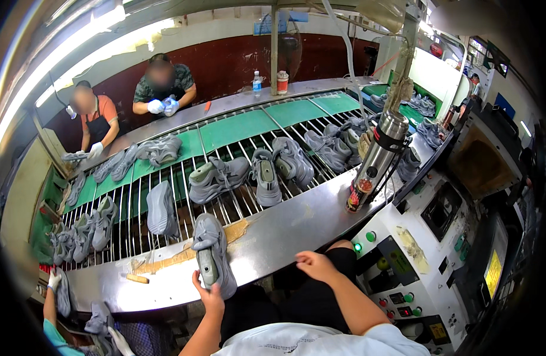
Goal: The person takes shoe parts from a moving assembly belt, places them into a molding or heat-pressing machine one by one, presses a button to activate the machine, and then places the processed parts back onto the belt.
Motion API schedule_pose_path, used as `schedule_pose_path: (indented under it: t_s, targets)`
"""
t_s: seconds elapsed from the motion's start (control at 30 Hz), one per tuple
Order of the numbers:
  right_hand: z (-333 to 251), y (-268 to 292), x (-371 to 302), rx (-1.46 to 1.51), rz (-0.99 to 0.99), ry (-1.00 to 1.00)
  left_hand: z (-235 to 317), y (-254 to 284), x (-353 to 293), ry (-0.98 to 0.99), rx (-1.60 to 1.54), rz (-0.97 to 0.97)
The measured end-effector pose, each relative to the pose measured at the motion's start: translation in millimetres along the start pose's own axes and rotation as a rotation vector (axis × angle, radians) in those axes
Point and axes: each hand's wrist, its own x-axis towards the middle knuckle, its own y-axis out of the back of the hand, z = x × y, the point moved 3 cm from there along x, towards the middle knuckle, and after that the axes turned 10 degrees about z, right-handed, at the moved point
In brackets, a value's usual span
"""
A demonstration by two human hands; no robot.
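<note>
A grey sneaker (216, 255) with a grey-green last or insert in its opening lies at the near edge of the metal ledge, toe pointing away. My left hand (211, 295) grips it at the heel, thumb and fingers against the rear collar. My right hand (317, 265) hovers over my right thigh, apart from the shoe, fingers loosely curled with nothing visible in them. Just beyond lie a shoe sole (161, 209) and more grey sneakers (264, 178) on the metal bars of the conveyor.
The steel ledge (302, 216) carries a tan-handled tool (136, 277) and torn cardboard (178, 255). A steel thermos (377, 157) stands right, beside a machine panel (397, 261) with buttons. Two people work across the conveyor (237, 127); another person's gloved hand (55, 277) holds a shoe at lower left.
</note>
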Motion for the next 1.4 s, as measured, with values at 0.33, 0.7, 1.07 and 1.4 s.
schedule_pose_path:
  t_s: [0.33,0.7,1.07,1.4]
  targets:
    - [86,70,-28,-0.529,0.796,0.004,5,-119,283,-0.198,0.487,-0.3]
    - [86,73,-11,-0.573,0.854,0.015,-10,-266,369,-0.384,1.343,-0.58]
    - [83,72,1,-0.497,0.843,0.051,-6,-303,333,0.008,1.363,-0.394]
    - [106,88,-17,-0.386,0.866,0.055,-28,-281,302,0.522,1.033,-0.491]
